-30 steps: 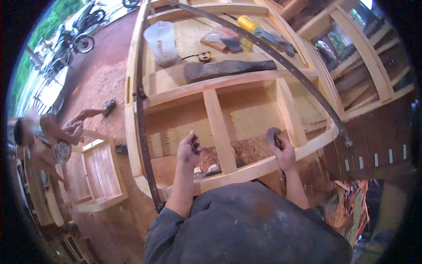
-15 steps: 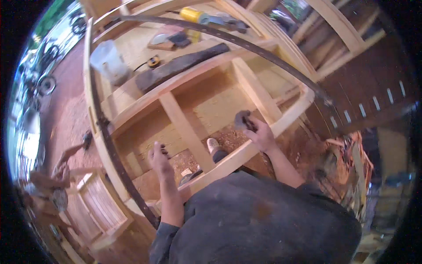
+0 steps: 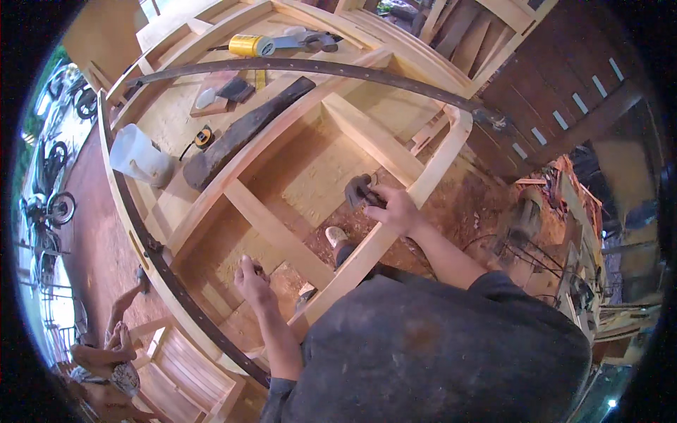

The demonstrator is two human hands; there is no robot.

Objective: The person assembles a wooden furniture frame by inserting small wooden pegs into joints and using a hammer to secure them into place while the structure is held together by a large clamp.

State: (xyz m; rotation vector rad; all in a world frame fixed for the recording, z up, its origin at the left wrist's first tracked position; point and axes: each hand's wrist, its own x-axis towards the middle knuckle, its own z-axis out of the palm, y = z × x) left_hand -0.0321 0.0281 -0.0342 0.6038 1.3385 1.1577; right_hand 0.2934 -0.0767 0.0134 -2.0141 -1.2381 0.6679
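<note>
Right hand [image 3: 395, 210] fingers clamped on dark gray pad [image 3: 358, 190], pressed on near rail of wooden frame [image 3: 367, 247]. Left hand [image 3: 250, 278] fingers curled shut on small dark bit, lower down same rail. Pad could slip off rail edge. Foot [image 3: 337, 236] inside frame could get bumped.

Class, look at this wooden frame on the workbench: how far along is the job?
Done: the pale wooden frame is joined, with crosspieces in place. In hand: the right hand holds a dark block by the front rail; the left hand rests inside the frame. Left: the openings hold no panels.
</note>
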